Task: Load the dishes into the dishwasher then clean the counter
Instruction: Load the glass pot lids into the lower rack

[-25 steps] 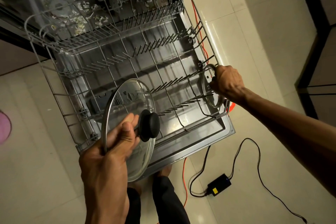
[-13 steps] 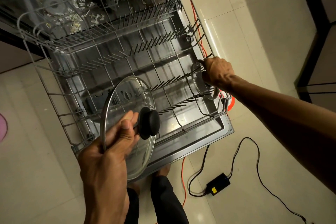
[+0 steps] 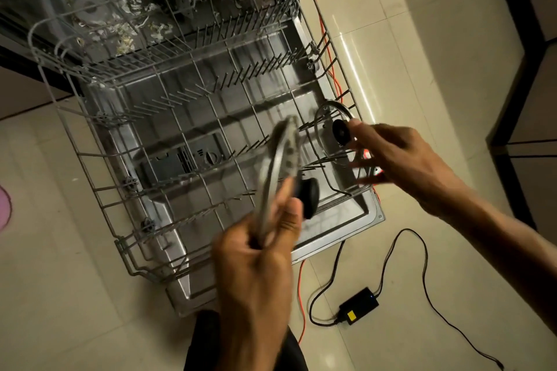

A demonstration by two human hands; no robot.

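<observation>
Left hand (image 3: 256, 262) grips large lid (image 3: 278, 178) by its rim, edge-on above the rack (image 3: 99, 187). Right hand (image 3: 391, 153), fingers spread, holds nothing beside small lid (image 3: 331, 135) (standing in tines). Risk: glass lids knocking together.

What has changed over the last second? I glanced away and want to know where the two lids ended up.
The right hand has let go of the small lid, which now stands on edge in the rack, and has opened its fingers beside it. The left hand has turned the large lid edge-on and swung it right, toward the small one. The rack stayed pulled out, otherwise empty.
</observation>
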